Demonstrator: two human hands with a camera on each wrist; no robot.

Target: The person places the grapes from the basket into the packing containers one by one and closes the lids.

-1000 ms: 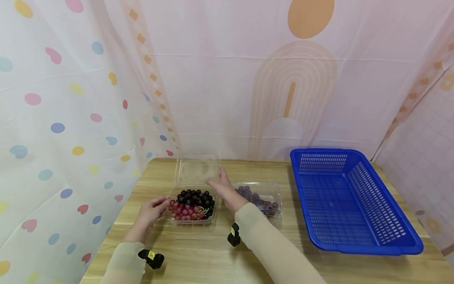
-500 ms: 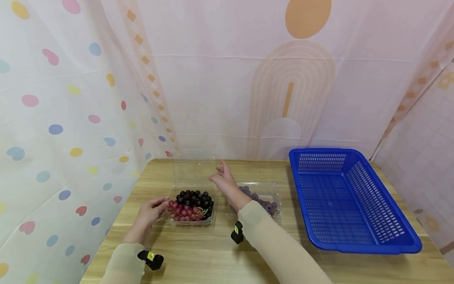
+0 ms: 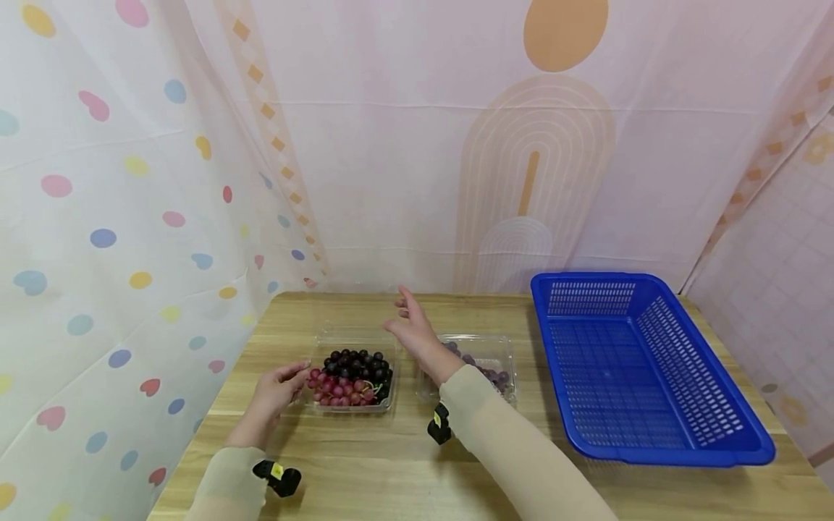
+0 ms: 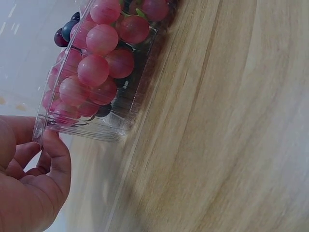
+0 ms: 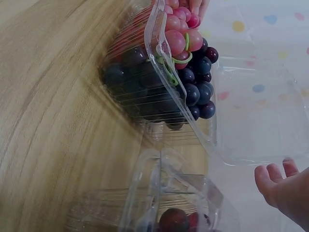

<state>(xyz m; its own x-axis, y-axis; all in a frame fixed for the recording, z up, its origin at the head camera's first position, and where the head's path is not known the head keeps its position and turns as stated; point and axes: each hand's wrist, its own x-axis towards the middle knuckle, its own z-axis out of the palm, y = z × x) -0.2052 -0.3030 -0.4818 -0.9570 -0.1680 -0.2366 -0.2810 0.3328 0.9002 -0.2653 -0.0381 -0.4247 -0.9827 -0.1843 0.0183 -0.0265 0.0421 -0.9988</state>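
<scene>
My left hand (image 3: 274, 394) pinches the left rim of a clear plastic box (image 4: 104, 133) between thumb and fingers. Inside lie a bunch of red grapes (image 3: 340, 391) at the front and a bunch of black grapes (image 3: 357, 362) behind them. The box's hinged lid (image 5: 260, 116) is raised and hard to make out in the head view. My right hand (image 3: 417, 333) hovers behind the box, palm side toward the lid, its fingers loosely extended and holding nothing. In the right wrist view its fingertips (image 5: 288, 164) are close to the lid's edge; whether they touch it I cannot tell.
A second clear plastic box (image 3: 502, 347) with purple grapes (image 3: 498, 378) stands to the right, partly behind my right forearm. Farther right is a large blue plastic basket (image 3: 677, 456). The wooden table (image 3: 365, 463) ends at a patterned curtain (image 3: 391, 181).
The raised lid has tipped backward, away from me. My right hand has shifted slightly back and right, off its earlier place beside the lid. My left hand stays on the box rim.
</scene>
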